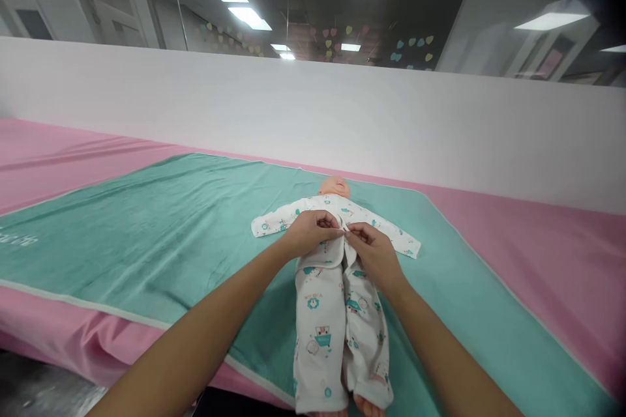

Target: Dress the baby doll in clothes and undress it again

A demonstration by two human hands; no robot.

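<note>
A baby doll [334,187] lies on its back, dressed in a white long-sleeved top [274,217] and matching white trousers [320,339] printed with small teal pictures. Both sleeves stretch out sideways, and the doll's feet peek from the trouser hems. Over the doll's chest, my left hand [313,231] pinches the front edge of the top. Close beside it, my right hand [375,251] pinches the top's other front edge, its fingertips nearly meeting those of my left. Whatever small fastening lies between the fingertips is hidden.
Under the doll is a teal blanket [147,234] with a pale border, spread over a pink cover [552,254]. A low white wall [293,111] runs along the back, with glass above it. The cover's front edge drops off at the lower left.
</note>
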